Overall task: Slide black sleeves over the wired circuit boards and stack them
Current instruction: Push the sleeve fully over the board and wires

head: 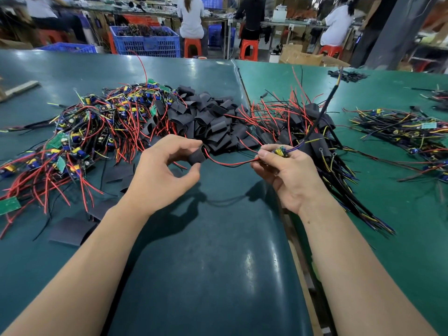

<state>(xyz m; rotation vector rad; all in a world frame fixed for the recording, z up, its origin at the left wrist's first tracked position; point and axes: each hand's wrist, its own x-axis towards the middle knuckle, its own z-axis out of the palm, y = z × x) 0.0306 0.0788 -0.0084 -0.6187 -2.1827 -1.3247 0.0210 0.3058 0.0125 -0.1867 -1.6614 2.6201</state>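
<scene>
Bridging hands [225, 166]: sleeve [197, 156], wired board [281, 151]

The right hand [284, 173] covers most of the circuit board [281, 151]. The pile of boards [72, 141] at nine o'clock runs past the edge. Seated people [191, 18] at twelve o'clock are blurred, heads cropped.

Workshop floor beyond the green bench [363, 166].
Past the bench's far edge stand blue plastic crates [145, 41], red stools [249, 49] with seated workers, further long tables, a cardboard box [298, 55] and a dark pillar [397, 30] at the right corner.
</scene>
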